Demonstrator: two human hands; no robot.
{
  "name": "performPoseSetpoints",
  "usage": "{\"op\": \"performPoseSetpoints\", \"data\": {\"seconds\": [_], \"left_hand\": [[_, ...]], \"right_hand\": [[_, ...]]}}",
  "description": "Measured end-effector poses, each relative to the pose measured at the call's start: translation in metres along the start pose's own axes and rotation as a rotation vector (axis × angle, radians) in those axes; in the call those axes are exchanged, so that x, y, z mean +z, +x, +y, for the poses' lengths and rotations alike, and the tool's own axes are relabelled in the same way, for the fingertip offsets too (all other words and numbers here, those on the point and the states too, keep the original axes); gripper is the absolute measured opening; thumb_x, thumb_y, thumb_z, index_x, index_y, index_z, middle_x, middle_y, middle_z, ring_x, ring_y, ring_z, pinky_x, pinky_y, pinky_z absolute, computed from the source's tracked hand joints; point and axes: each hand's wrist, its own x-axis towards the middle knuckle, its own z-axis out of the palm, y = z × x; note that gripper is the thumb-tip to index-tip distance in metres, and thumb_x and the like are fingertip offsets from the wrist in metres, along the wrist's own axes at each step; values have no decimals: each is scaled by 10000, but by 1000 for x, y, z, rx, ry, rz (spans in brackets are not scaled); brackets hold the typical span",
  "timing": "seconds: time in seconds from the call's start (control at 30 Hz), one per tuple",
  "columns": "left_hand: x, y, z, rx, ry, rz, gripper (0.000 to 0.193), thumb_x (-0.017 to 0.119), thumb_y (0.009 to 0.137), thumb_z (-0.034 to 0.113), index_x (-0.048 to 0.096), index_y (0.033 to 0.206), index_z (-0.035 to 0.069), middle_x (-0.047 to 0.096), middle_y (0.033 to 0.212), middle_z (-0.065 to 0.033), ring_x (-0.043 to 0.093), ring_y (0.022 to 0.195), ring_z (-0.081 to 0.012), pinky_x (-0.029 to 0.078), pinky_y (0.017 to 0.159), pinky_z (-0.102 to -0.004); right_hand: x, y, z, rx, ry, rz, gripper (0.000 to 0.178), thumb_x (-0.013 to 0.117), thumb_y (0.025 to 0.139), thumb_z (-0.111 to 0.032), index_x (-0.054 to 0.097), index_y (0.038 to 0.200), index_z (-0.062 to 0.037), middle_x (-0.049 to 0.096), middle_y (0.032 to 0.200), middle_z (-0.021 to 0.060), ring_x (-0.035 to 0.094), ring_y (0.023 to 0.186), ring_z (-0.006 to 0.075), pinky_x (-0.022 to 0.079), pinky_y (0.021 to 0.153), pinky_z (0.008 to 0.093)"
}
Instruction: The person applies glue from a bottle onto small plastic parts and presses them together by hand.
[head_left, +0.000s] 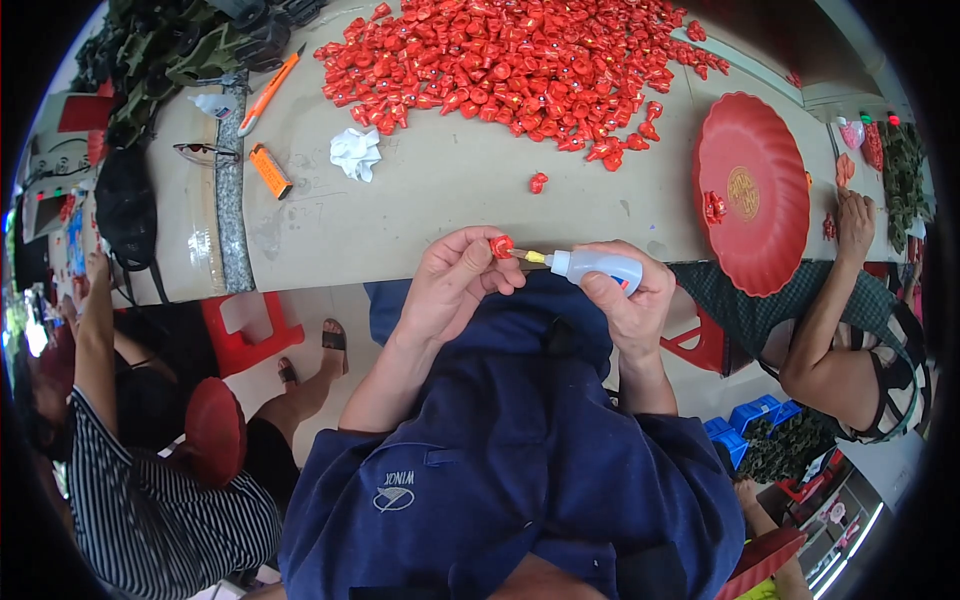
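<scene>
A long pale table (440, 195) spans the upper half of the frame. Below it, filling the lower centre, is the person's navy shirt (560, 470). At the lower left sits a co-worker in a striped top (170, 520); at the right edge, another co-worker's bare arm (822, 330) reaches up to the table. A broad heap of glossy red pieces (510, 75) covers the top centre. Right of it stands a scalloped red tray (750, 130) with a gold emblem, one red piece lying on it.

Near the centre of the frame, the right hand (640, 300) has its thumb and fingers closed around a translucent squeeze bottle (605, 268) lying almost level, its yellow nozzle (536, 257) pointing left. The left hand (447, 278) faces it, thumb and forefinger pinched together, the other fingers loosely bent and slightly apart.

At the upper left lie an orange cutter (270, 93), a crumpled white tissue (355, 154) and a small orange box (270, 172). Smallest are a lone red piece (538, 182) below the heap and the held red piece (501, 246), clamped between left thumb and forefinger, just beside the nozzle's tip; whether they touch cannot be told.
</scene>
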Motion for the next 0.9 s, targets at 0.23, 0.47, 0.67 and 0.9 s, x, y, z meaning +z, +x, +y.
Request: {"op": "performPoseSetpoints", "data": {"seconds": [0.23,0.47,0.67,0.9], "left_hand": [[0,1,0,-5,-10,-11,242,434,906,211,523,994,4,594,841,-95,604,729,-168,490,620,-242],[2,2,1,-1,-10,6,244,434,906,216,525,994,8,596,828,-96,603,722,-163,489,619,-238],[1,2,1,0,-22,-3,242,435,905,215,526,990,8,597,819,-95,604,719,-162,488,616,-232],[2,2,2,-6,-20,-1,238,438,905,210,528,980,4,596,809,-93,604,716,-159,488,612,-232]], "right_hand": [[1,1,0,-11,13,2,195,667,717,-39,621,889,40,623,757,66,560,650,83,434,570,196],[0,1,-2,4,16,-6,189,666,716,-29,621,886,40,623,759,68,561,653,83,437,575,196],[-2,0,0,-15,19,23,190,670,717,-41,623,882,40,622,757,66,560,654,84,439,578,199],[0,2,2,9,-4,53,224,667,731,-119,621,880,42,620,743,59,548,638,78,428,578,191]]}}
